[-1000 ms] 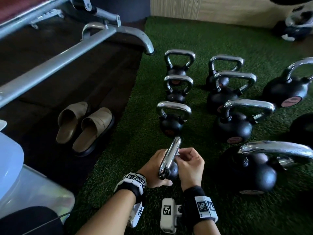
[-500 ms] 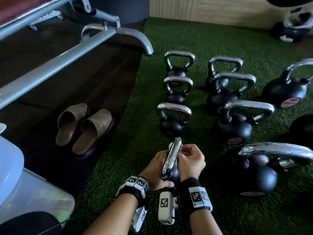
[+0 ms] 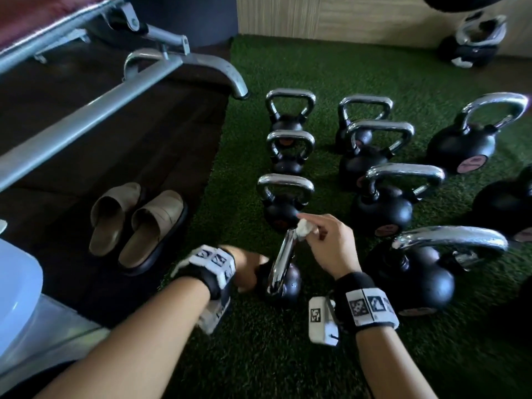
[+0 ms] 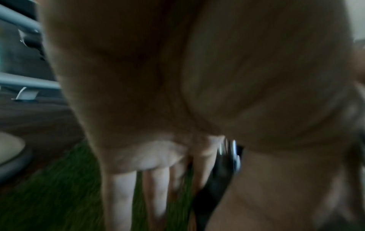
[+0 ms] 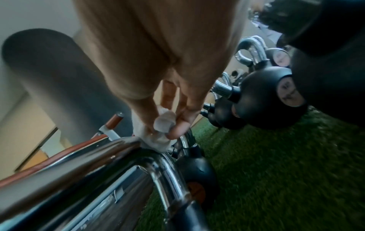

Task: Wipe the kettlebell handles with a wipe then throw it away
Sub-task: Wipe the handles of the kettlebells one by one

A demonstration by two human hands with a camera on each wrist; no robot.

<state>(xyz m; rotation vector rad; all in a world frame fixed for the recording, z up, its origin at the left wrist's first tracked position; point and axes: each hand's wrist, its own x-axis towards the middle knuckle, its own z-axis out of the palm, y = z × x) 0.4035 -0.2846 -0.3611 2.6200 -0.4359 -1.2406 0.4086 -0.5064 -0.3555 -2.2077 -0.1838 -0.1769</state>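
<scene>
A small black kettlebell (image 3: 288, 285) with a chrome handle (image 3: 282, 262) stands on the green turf in front of me, its handle edge-on to the head view. My right hand (image 3: 318, 233) pinches a crumpled white wipe (image 3: 302, 229) against the far top corner of that handle. The right wrist view shows the wipe (image 5: 158, 134) pressed on the chrome bar (image 5: 94, 157) under thumb and fingers. My left hand (image 3: 250, 270) is low at the ball's left side. In the blurred left wrist view its fingers (image 4: 158, 187) point straight down beside the black ball (image 4: 214, 184).
Several more kettlebells stand in rows on the turf ahead (image 3: 285, 194) and to the right (image 3: 417, 272). A pair of beige sandals (image 3: 138, 226) lies on the dark floor at left, under a grey bench frame (image 3: 86, 119). A translucent bin (image 3: 20, 286) sits at lower left.
My left hand has let go of the handle and dropped to the ball's left side. My right hand has slid the wipe up to the handle's far end.
</scene>
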